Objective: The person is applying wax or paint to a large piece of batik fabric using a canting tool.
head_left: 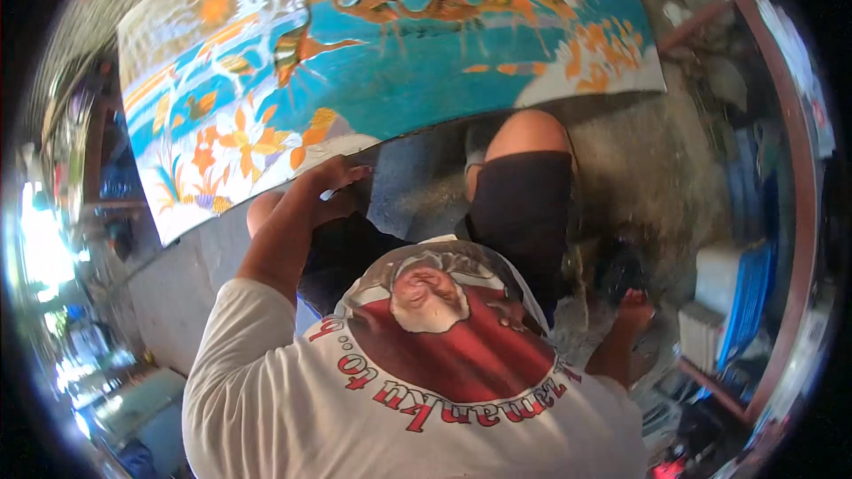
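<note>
A large painting fills the far side, showing long-legged birds in turquoise water with orange and white plants. My left hand is at its lower edge, above my left knee. Its fingers look loosely apart and I see nothing held in them. Out to my right side, low down, is my right hand, beside a dark, shiny bundle on the floor. Its fingers are small and partly hidden, so I cannot tell what they hold, if anything.
A reddish-brown frame stands at the right. Near it lean a blue panel and pale blocks. Shelves with clutter line the left. A stained concrete floor lies around my legs.
</note>
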`<action>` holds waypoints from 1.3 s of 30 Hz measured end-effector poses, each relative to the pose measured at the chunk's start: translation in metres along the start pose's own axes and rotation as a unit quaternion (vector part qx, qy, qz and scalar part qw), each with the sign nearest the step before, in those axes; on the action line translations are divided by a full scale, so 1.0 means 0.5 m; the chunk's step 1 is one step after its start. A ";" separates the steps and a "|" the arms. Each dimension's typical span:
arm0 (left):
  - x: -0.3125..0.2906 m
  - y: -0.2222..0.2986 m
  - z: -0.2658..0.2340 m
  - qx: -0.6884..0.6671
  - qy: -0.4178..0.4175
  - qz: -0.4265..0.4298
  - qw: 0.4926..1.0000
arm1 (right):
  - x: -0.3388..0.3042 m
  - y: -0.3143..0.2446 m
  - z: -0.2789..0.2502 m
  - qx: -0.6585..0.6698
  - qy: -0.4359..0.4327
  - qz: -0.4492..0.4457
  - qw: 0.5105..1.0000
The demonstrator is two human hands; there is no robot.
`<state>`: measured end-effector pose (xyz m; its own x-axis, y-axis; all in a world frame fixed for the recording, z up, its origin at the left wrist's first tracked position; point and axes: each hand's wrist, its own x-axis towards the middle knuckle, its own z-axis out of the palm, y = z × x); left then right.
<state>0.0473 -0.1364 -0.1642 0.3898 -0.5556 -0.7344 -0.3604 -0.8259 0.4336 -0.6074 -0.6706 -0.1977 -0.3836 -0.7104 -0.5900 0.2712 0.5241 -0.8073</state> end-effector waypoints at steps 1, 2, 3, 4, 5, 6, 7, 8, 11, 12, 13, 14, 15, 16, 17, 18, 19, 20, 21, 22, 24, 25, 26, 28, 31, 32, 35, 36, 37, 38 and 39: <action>-0.003 0.019 -0.005 0.054 -0.016 0.071 0.996 | 0.004 -0.031 -0.002 0.070 -0.064 0.020 0.995; -0.001 0.017 -0.001 0.041 -0.003 0.068 0.997 | 0.000 -0.053 0.024 0.138 -0.131 0.046 0.981; -0.002 0.014 0.005 0.057 0.024 0.059 0.996 | -0.001 -0.069 0.059 0.130 -0.148 0.043 0.979; 0.000 0.009 0.008 0.074 0.049 0.049 0.995 | -0.010 -0.084 0.094 0.163 -0.253 0.025 0.953; -0.002 0.015 0.003 0.063 0.057 0.046 0.995 | -0.027 -0.096 0.129 0.195 -0.353 0.011 0.915; -0.004 0.018 -0.005 0.065 0.044 0.052 0.996 | -0.045 -0.110 0.169 0.187 -0.364 0.011 0.912; -0.012 0.031 -0.017 0.070 0.031 0.058 0.995 | -0.094 -0.125 0.222 0.184 -0.439 0.015 0.879; -0.039 0.074 -0.036 0.061 0.035 0.058 0.996 | -0.164 -0.145 0.275 0.180 -0.507 0.016 0.843; -0.109 0.128 -0.069 0.031 0.043 0.013 0.998 | -0.356 -0.181 0.445 0.159 -0.597 0.026 0.786; -0.069 0.077 -0.042 0.033 0.039 0.032 0.998 | -0.434 -0.176 0.510 0.149 -0.610 0.032 0.778; -0.041 0.046 -0.028 0.039 0.032 0.056 0.997 | -0.514 -0.169 0.565 0.148 -0.636 0.037 0.756; -0.035 0.048 -0.028 0.030 0.035 0.060 0.997 | -0.582 -0.163 0.612 0.147 -0.658 0.037 0.737; -0.036 0.066 -0.030 0.056 0.021 0.056 0.997 | -0.634 -0.156 0.659 0.137 -0.685 0.042 0.715; -0.039 0.073 -0.032 0.078 0.009 0.047 0.996 | -0.690 -0.140 0.711 0.124 -0.714 0.053 0.687; -0.036 0.071 -0.036 0.093 -0.012 0.049 0.994 | -0.756 -0.117 0.760 0.117 -0.723 0.079 0.676; -0.038 0.079 -0.042 0.082 -0.006 0.046 0.996 | -0.818 -0.089 0.805 0.110 -0.731 0.104 0.665; -0.043 0.102 -0.051 0.073 0.002 0.056 0.996 | -0.868 -0.064 0.843 0.091 -0.749 0.097 0.650; -0.050 0.113 -0.057 0.061 0.012 0.058 0.996 | -0.920 -0.027 0.886 0.072 -0.768 0.097 0.629; -0.044 0.114 -0.062 0.053 0.021 0.054 0.997 | -0.969 0.019 0.926 0.054 -0.777 0.120 0.616; -0.035 0.110 -0.066 0.043 0.009 0.070 0.997 | -1.015 0.077 0.966 0.038 -0.784 0.144 0.602; -0.024 0.109 -0.074 0.026 0.001 0.086 0.996 | -1.108 0.205 1.036 -0.019 -0.793 0.161 0.587; -0.022 0.120 -0.086 0.003 -0.009 0.108 0.994 | -1.136 0.269 1.072 -0.045 -0.802 0.159 0.574; -0.018 0.127 -0.095 -0.019 -0.019 0.129 0.991 | -1.159 0.335 1.105 -0.070 -0.809 0.157 0.561; -0.008 0.121 -0.088 -0.074 0.007 0.170 0.983 | -1.221 0.471 1.143 -0.125 -0.791 0.154 0.579; 0.014 0.124 -0.076 -0.117 0.011 0.207 0.971 | -1.279 0.640 1.175 -0.181 -0.797 0.119 0.564; 0.013 0.133 -0.088 -0.103 -0.013 0.208 0.973 | -1.289 0.679 1.186 -0.196 -0.793 0.109 0.567; -0.049 0.165 -0.151 -0.081 -0.039 0.194 0.977 | -1.296 0.756 1.213 -0.220 -0.772 0.092 0.589; -0.049 0.161 -0.150 -0.086 -0.039 0.193 0.977 | -1.304 0.774 1.213 -0.225 -0.762 0.089 0.600; -0.048 0.160 -0.146 -0.084 -0.027 0.195 0.977 | -1.305 0.784 1.213 -0.230 -0.761 0.091 0.599; -0.048 0.160 -0.141 -0.081 -0.015 0.198 0.977 | -1.304 0.791 1.212 -0.239 -0.759 0.067 0.602; -0.049 0.161 -0.137 -0.084 -0.016 0.199 0.976 | -1.301 0.796 1.211 -0.246 -0.756 0.043 0.605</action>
<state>0.0667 -0.1960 -0.0757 0.2190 -0.8345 -0.5056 -0.3318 -0.5510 0.7657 0.2845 -0.2843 -0.1404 0.9604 -0.0924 -0.2627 -0.2056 0.4008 -0.8928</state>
